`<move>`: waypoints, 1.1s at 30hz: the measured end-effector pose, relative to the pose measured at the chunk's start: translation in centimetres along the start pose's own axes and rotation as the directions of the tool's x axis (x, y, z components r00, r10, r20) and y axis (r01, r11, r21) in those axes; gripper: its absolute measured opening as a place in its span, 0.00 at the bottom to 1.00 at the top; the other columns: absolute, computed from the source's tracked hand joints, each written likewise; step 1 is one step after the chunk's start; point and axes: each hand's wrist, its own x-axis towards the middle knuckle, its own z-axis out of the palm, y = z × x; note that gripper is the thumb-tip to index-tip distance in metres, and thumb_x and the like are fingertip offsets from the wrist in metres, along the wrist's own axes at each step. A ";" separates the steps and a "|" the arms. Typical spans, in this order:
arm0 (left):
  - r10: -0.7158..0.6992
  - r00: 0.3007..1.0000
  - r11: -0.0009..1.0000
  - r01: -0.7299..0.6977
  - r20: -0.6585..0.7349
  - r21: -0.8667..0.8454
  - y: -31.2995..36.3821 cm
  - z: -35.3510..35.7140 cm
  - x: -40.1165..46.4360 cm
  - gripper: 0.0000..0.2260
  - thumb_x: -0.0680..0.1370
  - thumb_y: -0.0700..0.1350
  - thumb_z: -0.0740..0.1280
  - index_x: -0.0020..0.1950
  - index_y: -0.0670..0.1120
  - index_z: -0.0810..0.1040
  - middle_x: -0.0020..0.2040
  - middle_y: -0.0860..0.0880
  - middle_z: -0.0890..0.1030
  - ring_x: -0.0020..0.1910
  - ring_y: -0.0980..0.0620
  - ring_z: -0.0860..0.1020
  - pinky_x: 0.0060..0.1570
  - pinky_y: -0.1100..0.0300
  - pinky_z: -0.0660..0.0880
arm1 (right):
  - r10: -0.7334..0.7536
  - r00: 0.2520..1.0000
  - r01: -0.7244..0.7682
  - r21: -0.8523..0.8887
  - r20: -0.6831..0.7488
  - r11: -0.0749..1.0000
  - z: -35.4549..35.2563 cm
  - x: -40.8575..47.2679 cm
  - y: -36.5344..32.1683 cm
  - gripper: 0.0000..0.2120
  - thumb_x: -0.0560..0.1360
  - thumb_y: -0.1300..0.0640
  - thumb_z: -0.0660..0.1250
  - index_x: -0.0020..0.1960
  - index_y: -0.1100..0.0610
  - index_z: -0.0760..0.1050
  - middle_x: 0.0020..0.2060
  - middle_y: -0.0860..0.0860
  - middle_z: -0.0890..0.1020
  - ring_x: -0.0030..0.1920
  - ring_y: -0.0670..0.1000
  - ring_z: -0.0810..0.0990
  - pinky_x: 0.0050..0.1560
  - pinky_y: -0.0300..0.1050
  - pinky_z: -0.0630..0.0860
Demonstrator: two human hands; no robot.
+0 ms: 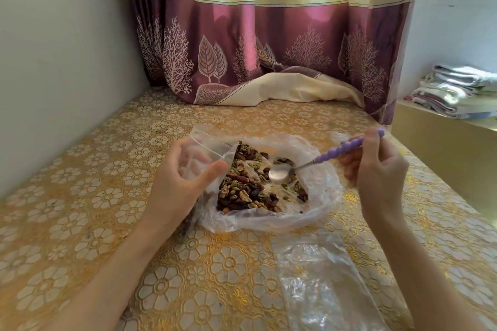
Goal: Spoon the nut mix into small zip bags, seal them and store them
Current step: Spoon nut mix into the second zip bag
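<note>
A nut mix [246, 191] of nuts, seeds and raisins lies in a large clear plastic bag [320, 204] spread open on the table. My left hand [177, 183] holds a small clear zip bag [208, 150] at the big bag's left edge, thumb and fingers curled round it. My right hand [376, 172] pinches the purple beaded handle of a metal spoon [279, 171]. The spoon's bowl is empty and hovers over the mix.
More clear plastic bags [317, 282] lie flat on the gold floral tablecloth [80, 223] in front of me. A purple and cream curtain [269, 48] hangs at the table's back edge. A wall stands on the left. Folded cloths [454, 91] sit on a shelf at right.
</note>
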 end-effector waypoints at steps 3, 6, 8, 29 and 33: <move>-0.001 1.000 1.000 0.001 -0.001 0.011 0.0 0.0 -0.1 0.23 0.62 0.66 0.68 0.47 0.51 0.74 0.46 0.55 0.78 0.47 0.67 0.76 0.55 0.59 0.70 | -0.063 0.998 0.066 -0.103 0.028 0.992 -0.7 0.3 0.5 0.18 0.82 0.51 0.56 0.37 0.57 0.73 0.27 0.48 0.80 0.27 0.43 0.74 0.30 0.36 0.69; -0.017 1.000 0.999 0.017 -0.007 0.033 -0.1 -0.1 0.0 0.20 0.61 0.68 0.67 0.45 0.57 0.72 0.48 0.52 0.78 0.49 0.60 0.76 0.56 0.53 0.74 | -0.106 0.991 0.117 -0.160 0.078 0.980 -1.0 0.5 0.4 0.18 0.81 0.50 0.55 0.36 0.55 0.72 0.27 0.49 0.78 0.27 0.46 0.73 0.32 0.43 0.68; -0.021 1.000 0.999 0.022 -0.010 0.035 -0.2 -0.1 0.1 0.23 0.61 0.69 0.67 0.46 0.54 0.73 0.49 0.52 0.78 0.49 0.57 0.77 0.55 0.51 0.74 | -0.105 0.988 0.123 -0.162 0.113 0.979 -0.9 0.3 0.5 0.19 0.81 0.51 0.55 0.35 0.56 0.72 0.27 0.50 0.78 0.25 0.47 0.72 0.30 0.40 0.68; -0.036 0.999 0.999 0.036 0.013 0.018 0.0 -0.2 -0.1 0.19 0.62 0.67 0.68 0.45 0.57 0.73 0.49 0.53 0.79 0.50 0.60 0.77 0.56 0.47 0.74 | 0.092 0.993 -0.085 -0.101 0.067 0.991 0.1 -0.9 1.0 0.19 0.82 0.54 0.55 0.37 0.61 0.73 0.27 0.54 0.79 0.22 0.46 0.72 0.21 0.36 0.67; -0.025 1.000 0.999 0.025 0.000 0.024 0.0 -0.2 0.0 0.20 0.62 0.67 0.68 0.45 0.55 0.74 0.48 0.54 0.78 0.49 0.61 0.77 0.55 0.49 0.74 | 0.060 0.992 -0.052 -0.077 0.107 0.996 0.4 -1.4 0.7 0.18 0.82 0.54 0.55 0.38 0.62 0.73 0.27 0.54 0.79 0.22 0.47 0.74 0.21 0.38 0.69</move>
